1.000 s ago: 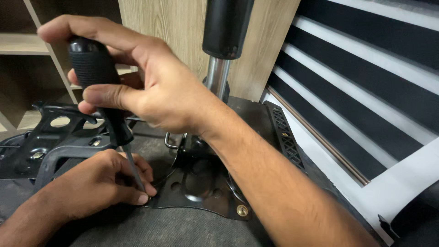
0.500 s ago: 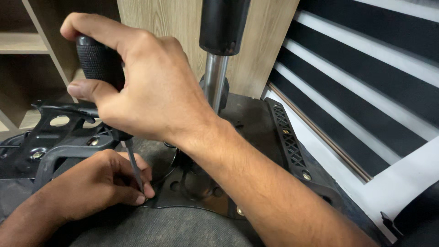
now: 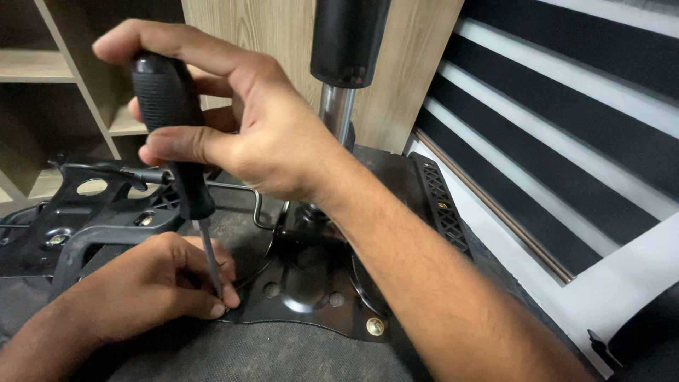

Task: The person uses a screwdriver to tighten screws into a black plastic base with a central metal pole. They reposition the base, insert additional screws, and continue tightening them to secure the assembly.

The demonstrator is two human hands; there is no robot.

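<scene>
wooden shelf unit (image 3: 64, 67), black-and-white striped panel (image 3: 566, 127), brass screw (image 3: 375, 326)

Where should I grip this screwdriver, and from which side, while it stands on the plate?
Probably the ribbed black handle of the screwdriver, wrapped from the right as the right hand does. It stands near upright, handle on top and thick enough for a full fist. The left hand pinches the thin shaft near the tip on the black metal plate.
</scene>
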